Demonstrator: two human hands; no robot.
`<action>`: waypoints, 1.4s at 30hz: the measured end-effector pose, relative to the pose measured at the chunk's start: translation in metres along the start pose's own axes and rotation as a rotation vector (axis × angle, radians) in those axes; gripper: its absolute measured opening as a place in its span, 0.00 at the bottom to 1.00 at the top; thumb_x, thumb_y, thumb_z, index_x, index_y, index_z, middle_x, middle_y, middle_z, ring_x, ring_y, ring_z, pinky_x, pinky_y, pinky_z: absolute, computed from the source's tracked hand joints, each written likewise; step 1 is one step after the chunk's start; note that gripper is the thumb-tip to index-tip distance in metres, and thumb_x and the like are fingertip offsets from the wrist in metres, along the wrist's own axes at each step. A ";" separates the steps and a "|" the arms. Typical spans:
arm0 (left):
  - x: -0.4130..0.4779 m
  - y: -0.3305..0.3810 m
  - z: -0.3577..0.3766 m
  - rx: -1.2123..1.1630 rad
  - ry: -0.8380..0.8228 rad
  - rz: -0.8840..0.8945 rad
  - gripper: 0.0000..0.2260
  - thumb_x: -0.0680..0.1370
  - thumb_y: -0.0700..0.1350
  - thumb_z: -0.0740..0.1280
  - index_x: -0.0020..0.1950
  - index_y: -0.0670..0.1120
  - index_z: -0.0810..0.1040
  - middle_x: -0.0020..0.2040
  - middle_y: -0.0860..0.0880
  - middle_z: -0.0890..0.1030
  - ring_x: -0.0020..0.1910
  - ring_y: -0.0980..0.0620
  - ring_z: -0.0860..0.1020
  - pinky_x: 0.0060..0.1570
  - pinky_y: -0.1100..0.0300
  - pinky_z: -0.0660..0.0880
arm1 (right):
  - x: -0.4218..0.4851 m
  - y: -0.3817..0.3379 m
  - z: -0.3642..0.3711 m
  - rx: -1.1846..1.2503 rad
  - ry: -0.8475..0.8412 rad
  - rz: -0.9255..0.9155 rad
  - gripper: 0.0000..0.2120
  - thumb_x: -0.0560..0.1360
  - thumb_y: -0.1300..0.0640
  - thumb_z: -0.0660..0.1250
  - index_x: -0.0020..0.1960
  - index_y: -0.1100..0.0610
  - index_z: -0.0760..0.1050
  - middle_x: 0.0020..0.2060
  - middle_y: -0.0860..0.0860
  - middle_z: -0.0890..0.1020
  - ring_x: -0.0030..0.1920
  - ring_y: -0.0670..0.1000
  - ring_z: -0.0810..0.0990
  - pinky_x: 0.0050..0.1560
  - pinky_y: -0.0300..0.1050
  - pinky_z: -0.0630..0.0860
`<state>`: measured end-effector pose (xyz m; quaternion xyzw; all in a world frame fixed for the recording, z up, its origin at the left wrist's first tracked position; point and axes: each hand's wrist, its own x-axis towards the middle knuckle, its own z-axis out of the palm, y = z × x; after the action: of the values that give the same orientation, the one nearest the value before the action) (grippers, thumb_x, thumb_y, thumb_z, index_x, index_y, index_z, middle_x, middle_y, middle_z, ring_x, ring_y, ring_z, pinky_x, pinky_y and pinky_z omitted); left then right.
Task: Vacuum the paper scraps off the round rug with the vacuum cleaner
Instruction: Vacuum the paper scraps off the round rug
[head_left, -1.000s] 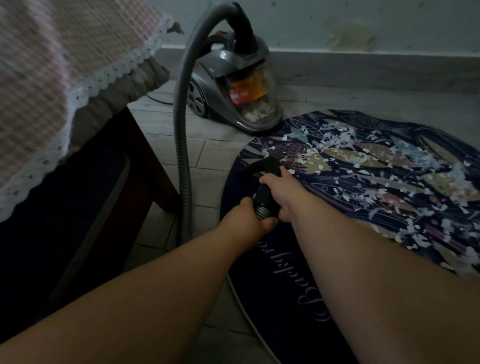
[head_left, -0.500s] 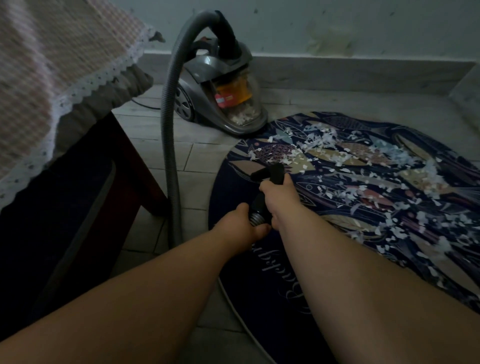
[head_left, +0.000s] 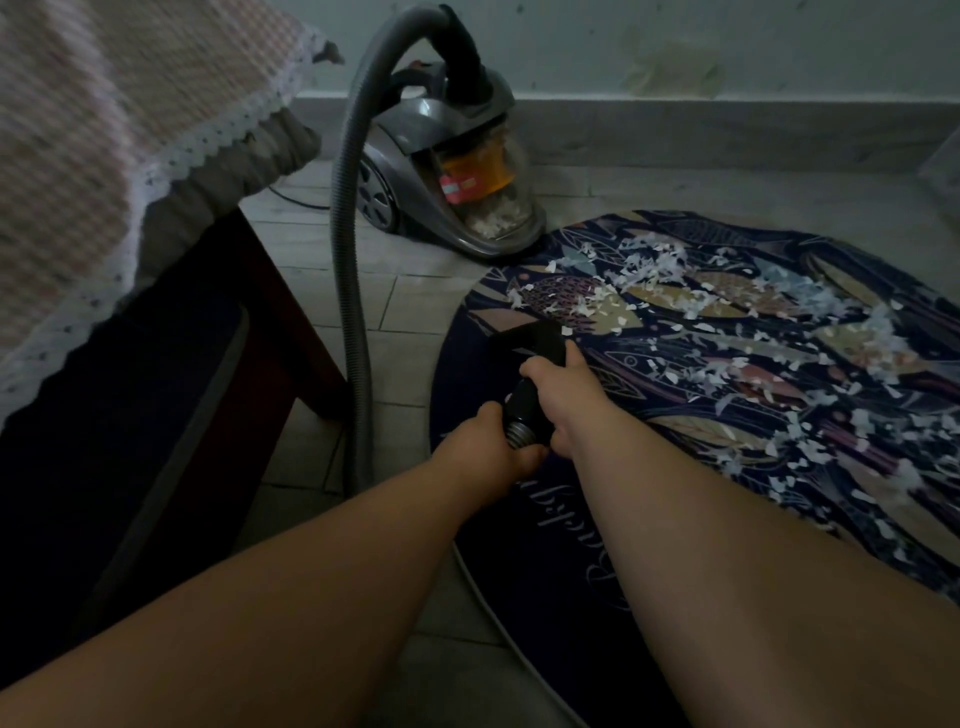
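**While both hands grip the wand end, scraps cover most of the rug**

- right hand (head_left: 558, 395): centre frame, fingers curled round the black nozzle (head_left: 535, 345) tube, thumb side up; fingertips hidden under the tube
- left hand (head_left: 478, 447): just behind the right and touching it, fingers wrapped round the ribbed end of the hose (head_left: 345, 260) where it enters the black tube
- nozzle head sits over the left part of the round rug (head_left: 550, 545), pointing toward upper left; can't tell if it touches the pile
- paper scraps (head_left: 649, 270): white and pale blue, dense across the upper and right parts of the rug, nearest ones just beyond the nozzle head; dark strip of rug with script lettering near the arms shows almost none
- vacuum cleaner (head_left: 441, 171): grey canister at top centre on the tiled floor (head_left: 405, 306), front edge just beside the rug's upper rim, by the wall (head_left: 675, 41)
- clear dust bin (head_left: 493, 218) has white scraps in the bottom
- hose arcs up from the canister top, drops down the left side of the frame to the floor, lower run hidden behind the left arm
- upper left: lace-edged checked cloth (head_left: 104, 104) hanging over furniture with a dark red wooden leg (head_left: 291, 332)
- frame is dim, slightly blurred at left
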<state>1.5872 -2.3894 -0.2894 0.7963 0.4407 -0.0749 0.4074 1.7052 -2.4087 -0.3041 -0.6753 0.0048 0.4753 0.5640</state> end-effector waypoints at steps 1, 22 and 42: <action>0.002 -0.004 -0.003 -0.014 0.015 -0.010 0.20 0.74 0.54 0.69 0.58 0.44 0.66 0.54 0.42 0.77 0.49 0.42 0.80 0.48 0.51 0.78 | 0.002 0.000 0.007 -0.009 -0.007 -0.009 0.36 0.77 0.58 0.66 0.77 0.37 0.56 0.59 0.60 0.78 0.54 0.63 0.81 0.54 0.63 0.80; 0.017 -0.019 -0.013 -0.045 0.044 -0.025 0.22 0.73 0.54 0.70 0.60 0.44 0.66 0.53 0.42 0.78 0.47 0.42 0.80 0.47 0.50 0.79 | 0.019 -0.003 0.029 -0.023 -0.008 -0.028 0.34 0.75 0.58 0.66 0.77 0.39 0.60 0.58 0.59 0.78 0.50 0.59 0.80 0.45 0.55 0.81; -0.051 0.041 0.032 0.287 -0.216 0.210 0.25 0.74 0.56 0.68 0.63 0.44 0.66 0.58 0.43 0.76 0.54 0.45 0.77 0.47 0.58 0.72 | -0.073 0.022 -0.072 0.095 0.279 0.092 0.40 0.76 0.53 0.66 0.79 0.37 0.47 0.66 0.56 0.72 0.56 0.64 0.77 0.56 0.67 0.78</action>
<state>1.5954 -2.4566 -0.2625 0.8751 0.2938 -0.1792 0.3402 1.6990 -2.5104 -0.2796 -0.7062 0.1365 0.4015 0.5669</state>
